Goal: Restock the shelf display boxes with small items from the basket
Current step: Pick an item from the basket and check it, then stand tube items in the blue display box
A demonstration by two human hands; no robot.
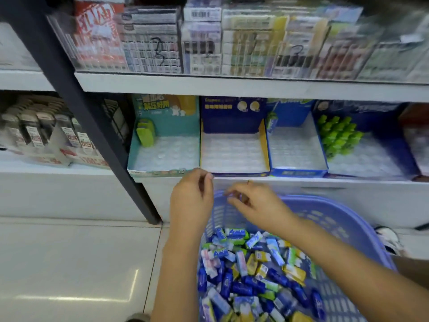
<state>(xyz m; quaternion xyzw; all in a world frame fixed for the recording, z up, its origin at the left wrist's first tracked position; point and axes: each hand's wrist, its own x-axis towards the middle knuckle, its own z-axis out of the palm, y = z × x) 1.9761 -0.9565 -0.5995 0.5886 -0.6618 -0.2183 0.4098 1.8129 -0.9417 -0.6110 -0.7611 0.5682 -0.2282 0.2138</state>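
Note:
A purple plastic basket (348, 228) below the shelf holds several small wrapped packs (250, 270) in blue, white, yellow and green. My left hand (192, 198) hovers by the shelf's front edge, fingers loosely curled, holding nothing. My right hand (255, 205) is over the basket's far rim with bent fingers; blur hides whether it holds anything. On the shelf, the teal display box (162, 168) has one green item (145, 133). The dark blue and yellow box (263, 138) is bare. The blue box (299, 169) has one pack (271, 122) in its back corner.
A further dark blue box (376, 163) holds several green bottles (339, 135). The upper shelf (232, 86) carries packets behind a clear panel. A dark slanted post (92, 126) stands left of the boxes, with grey packs (37, 133) beyond it. White floor tiles (69, 263) lie lower left.

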